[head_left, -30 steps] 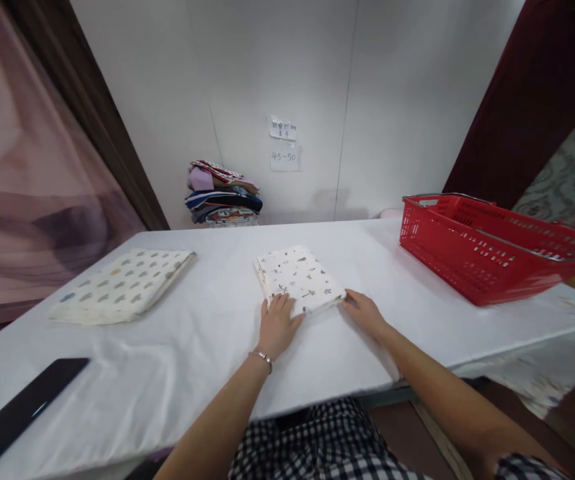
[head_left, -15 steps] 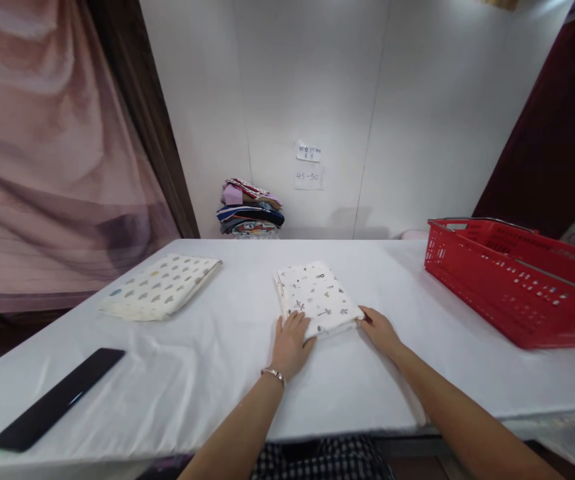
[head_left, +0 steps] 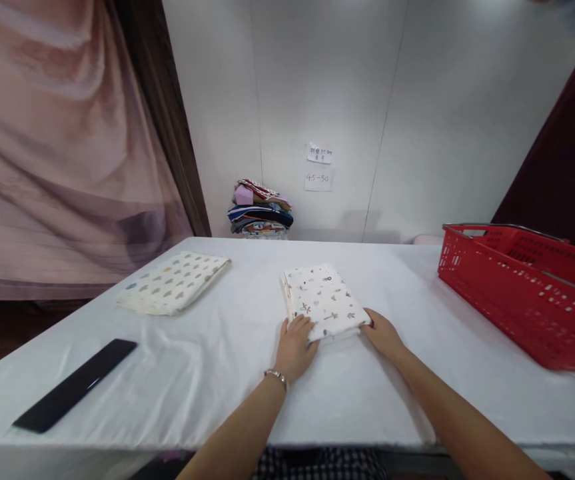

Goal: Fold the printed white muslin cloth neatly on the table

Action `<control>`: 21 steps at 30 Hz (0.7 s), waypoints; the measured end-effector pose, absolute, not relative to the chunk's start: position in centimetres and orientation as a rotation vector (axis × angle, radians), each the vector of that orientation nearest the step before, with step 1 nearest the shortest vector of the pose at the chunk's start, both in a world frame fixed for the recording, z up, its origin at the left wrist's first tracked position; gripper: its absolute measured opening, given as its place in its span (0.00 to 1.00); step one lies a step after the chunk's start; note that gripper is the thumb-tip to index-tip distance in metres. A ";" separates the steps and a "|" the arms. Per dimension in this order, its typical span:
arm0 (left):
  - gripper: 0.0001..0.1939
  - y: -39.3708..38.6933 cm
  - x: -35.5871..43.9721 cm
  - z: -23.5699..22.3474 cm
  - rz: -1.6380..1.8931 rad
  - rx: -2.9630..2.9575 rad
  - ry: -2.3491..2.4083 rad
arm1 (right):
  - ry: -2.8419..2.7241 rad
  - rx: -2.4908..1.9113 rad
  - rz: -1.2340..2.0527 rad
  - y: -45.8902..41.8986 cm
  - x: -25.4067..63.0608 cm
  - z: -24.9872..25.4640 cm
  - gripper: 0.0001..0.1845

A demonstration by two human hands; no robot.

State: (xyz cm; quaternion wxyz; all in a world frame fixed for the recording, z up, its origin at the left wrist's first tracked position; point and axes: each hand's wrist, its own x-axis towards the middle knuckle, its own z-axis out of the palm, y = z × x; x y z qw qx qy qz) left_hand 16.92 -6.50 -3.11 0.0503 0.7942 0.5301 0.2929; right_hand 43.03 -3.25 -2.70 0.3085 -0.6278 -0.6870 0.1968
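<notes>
A folded white cloth [head_left: 321,297] with small grey printed motifs lies in the middle of the table, its layers showing along the left edge. Over its near left corner rests my left hand [head_left: 296,347], fingers stretched out and thumb apart, a bracelet at the wrist. My right hand [head_left: 383,335] grips the near right corner, the fingertips partly hidden by the fabric. Farther left lies another folded cream cloth [head_left: 177,280], printed with rows of grey shapes plus a yellow and a blue one; neither hand touches it.
A red plastic basket [head_left: 517,297] with a metal handle stands at the right of the white-covered table [head_left: 237,393]. At the front left is a long black flat object [head_left: 77,387]. Behind the table rises a stack of folded fabrics [head_left: 261,210], beneath paper notes [head_left: 318,167] on the wall.
The view has shifted slightly, so everything sits a little further right, except the hands, which have moved less. Both hands keep their places on the cloth.
</notes>
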 end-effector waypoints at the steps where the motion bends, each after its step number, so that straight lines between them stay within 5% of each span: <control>1: 0.18 -6.5 16.9 -3.0 0.885 2.415 1.616 | -1.812 -1.669 0.513 -3.3 43.0 -2.5 0.21; 21: 0.17 -7.0 17.0 -2.8 0.836 2.392 1.608 | -2.022 -1.760 0.139 -3.0 45.0 -3.6 0.22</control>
